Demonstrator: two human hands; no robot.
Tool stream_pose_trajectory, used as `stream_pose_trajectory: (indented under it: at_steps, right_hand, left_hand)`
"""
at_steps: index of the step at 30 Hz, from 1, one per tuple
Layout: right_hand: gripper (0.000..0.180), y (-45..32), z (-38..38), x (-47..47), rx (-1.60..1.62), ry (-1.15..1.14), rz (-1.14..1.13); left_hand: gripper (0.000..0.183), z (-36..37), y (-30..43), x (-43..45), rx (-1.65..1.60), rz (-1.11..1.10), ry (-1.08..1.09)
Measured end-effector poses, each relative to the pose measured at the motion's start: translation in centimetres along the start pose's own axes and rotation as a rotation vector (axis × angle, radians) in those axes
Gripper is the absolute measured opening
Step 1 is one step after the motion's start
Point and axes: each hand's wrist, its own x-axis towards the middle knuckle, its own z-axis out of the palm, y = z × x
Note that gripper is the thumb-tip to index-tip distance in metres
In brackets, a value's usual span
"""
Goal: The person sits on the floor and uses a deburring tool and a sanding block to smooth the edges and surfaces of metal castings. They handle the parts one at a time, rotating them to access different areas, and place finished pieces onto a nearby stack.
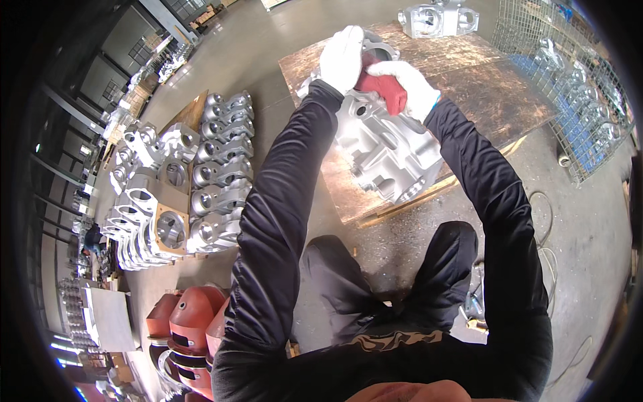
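Note:
A large silver metal casting [371,145], with openings and a round flange [380,50] at its far end, sits on a worn wooden board [477,95]. My left hand [342,58], in a white glove, lies against the left side of that flange; its fingertips are partly hidden, so its grip is unclear. My right hand [409,85], also in a white glove, grips a folded red cloth or abrasive sheet [384,90]. The sheet is bunched near the flange opening, and its upper end runs up close to my left hand.
Another casting [439,21] stands at the board's far edge. A wire mesh cage [577,100] with castings is at right. Rows of castings [221,166] and red domed parts [193,316] stand at left. A hose [550,251] and tools [472,306] lie on the floor.

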Motion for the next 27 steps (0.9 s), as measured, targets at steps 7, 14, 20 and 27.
stream_pose_trajectory:
  at_steps: [7, 14, 20, 27]
  right_hand:
    - [0.042, -1.1, 1.0, -2.7, -1.731, 0.108, -0.416]
    - [0.047, 2.1, 0.6, -0.8, 0.424, -0.164, -0.250]
    - [0.037, 2.3, 1.8, -0.9, 0.272, -0.033, -0.347]
    - [0.040, -1.4, 1.0, -2.5, -1.897, 0.139, -0.500]
  left_hand:
    - [0.043, -0.4, 1.6, 0.2, -0.536, -0.298, 0.007]
    - [0.063, -0.7, 2.6, 1.1, -0.787, -0.394, -0.088]
    - [0.048, -0.5, 2.0, 0.7, -0.718, -0.361, -0.025]
    - [0.045, -0.2, 1.3, 0.4, -1.271, -0.640, -0.097]
